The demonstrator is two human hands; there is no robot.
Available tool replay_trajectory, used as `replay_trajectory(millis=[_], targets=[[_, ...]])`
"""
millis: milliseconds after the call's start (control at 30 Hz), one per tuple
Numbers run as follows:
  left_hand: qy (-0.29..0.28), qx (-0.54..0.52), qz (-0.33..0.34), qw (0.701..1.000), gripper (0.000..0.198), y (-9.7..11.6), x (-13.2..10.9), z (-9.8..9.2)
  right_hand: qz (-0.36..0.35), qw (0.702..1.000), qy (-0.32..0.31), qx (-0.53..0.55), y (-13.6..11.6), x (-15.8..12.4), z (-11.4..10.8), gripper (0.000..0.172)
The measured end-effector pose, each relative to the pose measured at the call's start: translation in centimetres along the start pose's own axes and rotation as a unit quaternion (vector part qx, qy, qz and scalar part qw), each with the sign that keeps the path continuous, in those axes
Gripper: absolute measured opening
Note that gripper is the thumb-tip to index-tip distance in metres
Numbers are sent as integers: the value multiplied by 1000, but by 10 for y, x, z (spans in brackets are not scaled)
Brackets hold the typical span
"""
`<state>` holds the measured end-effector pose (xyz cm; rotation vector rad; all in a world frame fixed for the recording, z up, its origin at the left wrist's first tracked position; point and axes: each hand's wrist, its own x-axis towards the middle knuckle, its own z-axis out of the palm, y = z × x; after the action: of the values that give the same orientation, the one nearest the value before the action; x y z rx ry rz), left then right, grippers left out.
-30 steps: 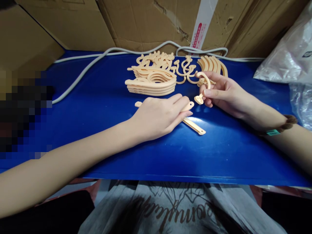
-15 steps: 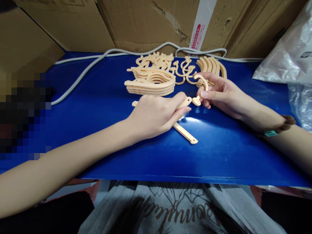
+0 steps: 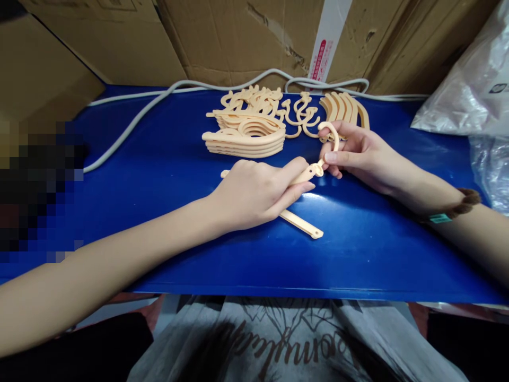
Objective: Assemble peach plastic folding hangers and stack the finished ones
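Note:
My left hand (image 3: 264, 191) is closed on a beige plastic strip (image 3: 304, 174), whose holed end sticks out past the fingertips. Between the thumb and fingers of my right hand (image 3: 353, 149) is a beige hook (image 3: 335, 139), its curve upward. The hook's round base meets the holed end of the strip. Below my left hand, a second beige strip (image 3: 303, 224) slants out on the blue table (image 3: 238, 254); its upper end is hidden by the hand.
Behind the hands are stacked beige hanger pieces (image 3: 244, 143), a pile of loose hooks (image 3: 254, 100) and curved arms (image 3: 344, 107). A white cable (image 3: 135, 123) runs along the back before cardboard boxes (image 3: 238, 42). Clear plastic bags (image 3: 465, 85) sit at the right.
My left hand and its strip have shifted slightly right, and the hook's base, apart from the strip's end before, now meets it.

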<state>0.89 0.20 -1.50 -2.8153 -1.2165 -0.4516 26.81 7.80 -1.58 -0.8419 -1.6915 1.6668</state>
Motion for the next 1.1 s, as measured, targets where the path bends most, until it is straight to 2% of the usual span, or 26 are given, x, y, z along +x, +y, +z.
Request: replay_trajectory(millis=[133,367,633,867,1100], targets=[[-1,-19,7,1000,38,-2,0,0,3,1000,6,14,1,0,-1,59],[-9,9,-6,1000,43,-7,2,1,7,999,3,39,2,0,-5,55],[9,15,15,1000,36,-5,1,6,-13,1000,-20,-8,4,-1,-3,56],[-12,42,22,999,27,-3,0,6,-21,998,-36,-44,3,-3,-4,56],[65,34,87,994,26,-11,-4,15,-15,996,-61,-62,3,-2,-3,57]])
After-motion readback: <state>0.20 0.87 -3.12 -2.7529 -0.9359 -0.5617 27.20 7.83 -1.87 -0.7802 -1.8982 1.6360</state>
